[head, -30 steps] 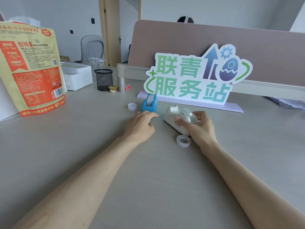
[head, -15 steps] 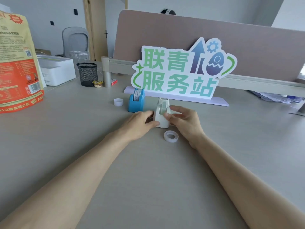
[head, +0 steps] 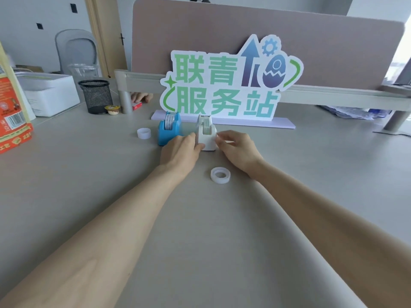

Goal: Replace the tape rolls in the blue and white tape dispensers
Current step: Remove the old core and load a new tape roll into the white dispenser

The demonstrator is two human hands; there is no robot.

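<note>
- The white plastic tape dispenser [head: 207,136] stands upright on the grey tabletop [head: 89,174], just above the centre of the frame, with a roll of tape seated in its top.
- The left hand [head: 180,150] holds this dispenser from the left – fingers curled against its left wall, thumb tip at its lower front corner.
- The right hand [head: 238,148] sits at the dispenser's right side, its bunched fingertips [head: 219,137] touching the right wall; I cannot tell whether they pinch anything.
- The blue plastic tape dispenser [head: 169,130] stands upright just left of the white one, partly behind the left hand, and also carries a roll.
- A clear loose tape roll [head: 220,175] lies flat on the tabletop below the white dispenser, between the two wrists and touching neither.
- A small white plastic ring [head: 144,133] stands to the left of the blue dispenser, apart from it.
- Behind both dispensers, a green-and-white cut-out sign [head: 222,85] stands on a pale lilac base.
- In the upper left sit a black mesh pen cup [head: 96,96] and a white box [head: 51,92] – at the left edge, an orange and yellow printed pouch [head: 11,112].
</note>
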